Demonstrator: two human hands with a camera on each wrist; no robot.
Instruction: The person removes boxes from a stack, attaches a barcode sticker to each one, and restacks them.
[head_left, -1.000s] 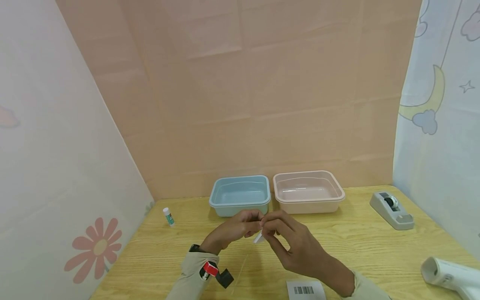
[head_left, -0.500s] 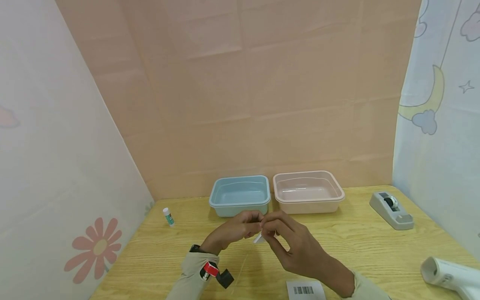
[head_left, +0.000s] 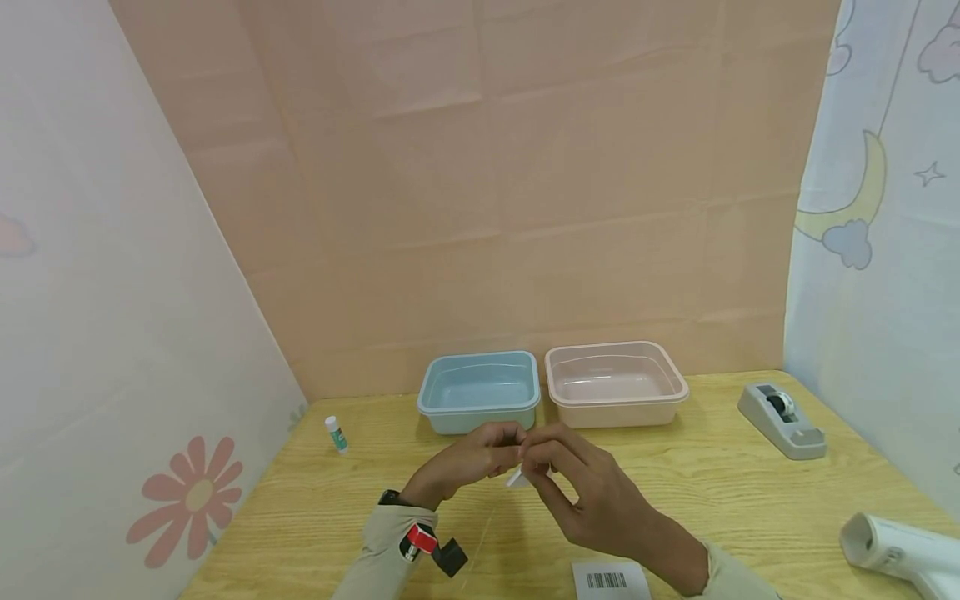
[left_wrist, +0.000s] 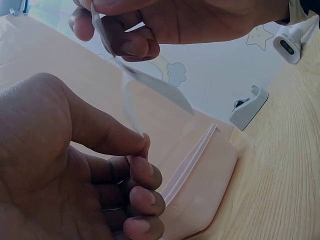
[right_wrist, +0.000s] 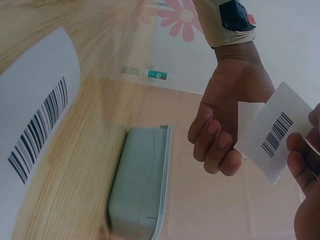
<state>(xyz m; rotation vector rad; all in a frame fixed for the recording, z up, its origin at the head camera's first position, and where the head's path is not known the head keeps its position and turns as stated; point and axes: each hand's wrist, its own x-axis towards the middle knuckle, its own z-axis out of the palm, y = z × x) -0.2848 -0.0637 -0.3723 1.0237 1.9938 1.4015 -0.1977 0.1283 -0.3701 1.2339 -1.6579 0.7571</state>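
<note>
Barcode slip [right_wrist: 277,132] is above the table [head_left: 300,533], short of its far edge, pinched by left hand [head_left: 465,465] and right hand [head_left: 596,492] (it seems forked into two leaves). Little has shifted this past second, so the handling seems no further along.

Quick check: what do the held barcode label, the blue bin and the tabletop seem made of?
Barcode label: probably paper or thin film, matte white; it curves in the left wrist view.
Blue bin: likely moulded plastic, smooth with a soft sheen; rounded corners and a lipped rim suggest it.
Tabletop: wood or wood-look laminate, satin; grain shows, but which is unclear.
</note>
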